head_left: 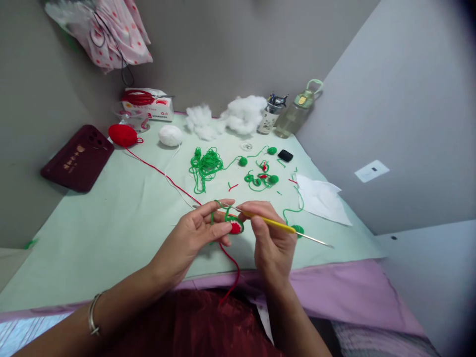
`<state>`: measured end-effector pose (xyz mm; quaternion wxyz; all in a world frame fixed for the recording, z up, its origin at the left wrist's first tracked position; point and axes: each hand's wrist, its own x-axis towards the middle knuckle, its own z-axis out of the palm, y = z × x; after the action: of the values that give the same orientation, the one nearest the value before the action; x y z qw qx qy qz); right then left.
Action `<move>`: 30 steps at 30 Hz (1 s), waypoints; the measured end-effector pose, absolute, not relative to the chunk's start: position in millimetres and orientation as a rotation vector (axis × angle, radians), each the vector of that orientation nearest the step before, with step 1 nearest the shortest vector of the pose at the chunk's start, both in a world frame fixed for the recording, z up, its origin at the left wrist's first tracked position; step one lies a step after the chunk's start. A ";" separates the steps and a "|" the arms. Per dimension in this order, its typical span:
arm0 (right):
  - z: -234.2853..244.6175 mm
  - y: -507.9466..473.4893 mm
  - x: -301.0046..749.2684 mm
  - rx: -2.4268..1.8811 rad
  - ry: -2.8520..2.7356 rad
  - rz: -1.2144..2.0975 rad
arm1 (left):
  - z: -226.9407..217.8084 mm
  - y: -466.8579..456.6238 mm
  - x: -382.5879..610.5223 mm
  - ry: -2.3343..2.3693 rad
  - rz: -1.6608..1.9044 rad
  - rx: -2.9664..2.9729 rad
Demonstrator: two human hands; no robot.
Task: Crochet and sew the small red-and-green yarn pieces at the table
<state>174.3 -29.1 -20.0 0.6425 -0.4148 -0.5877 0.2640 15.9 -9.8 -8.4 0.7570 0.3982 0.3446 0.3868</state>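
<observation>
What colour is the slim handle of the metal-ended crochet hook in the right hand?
The crochet hook's slim handle is yellow, clearest in the head view.

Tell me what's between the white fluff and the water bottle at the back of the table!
In the head view, a patterned cup of pen-like things stands between the white fluff and the water bottle.

The left grip point(197, 225) partly hides the red-and-green yarn piece point(235, 228); the yellow hook point(273, 223) has a tip too small to make out; at four o'clock a green ball point(300, 228) lies partly behind the right grip point(274, 240); at nine the phone point(80, 163) bears unreadable lettering point(73, 158); at ten the top edge cuts the spotted bag point(111, 39).
</observation>
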 end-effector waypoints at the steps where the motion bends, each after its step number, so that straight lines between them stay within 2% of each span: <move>1: -19.1 -29.5 175.7 -0.950 -1.306 0.611 | -7.3 -9.3 15.1 0.762 0.840 0.856; 8: -14.3 -37.4 180.4 -0.925 -1.095 0.532 | -2.1 -6.7 13.8 0.782 0.877 0.760; 30: -11.5 -55.1 180.2 -1.016 -1.694 0.208 | -9.3 -9.5 12.0 0.826 0.933 0.977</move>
<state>180.2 -55.1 -11.5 0.5461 -0.4283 -0.7146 0.0876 12.0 -9.5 -9.3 0.7026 0.4389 0.3712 0.4195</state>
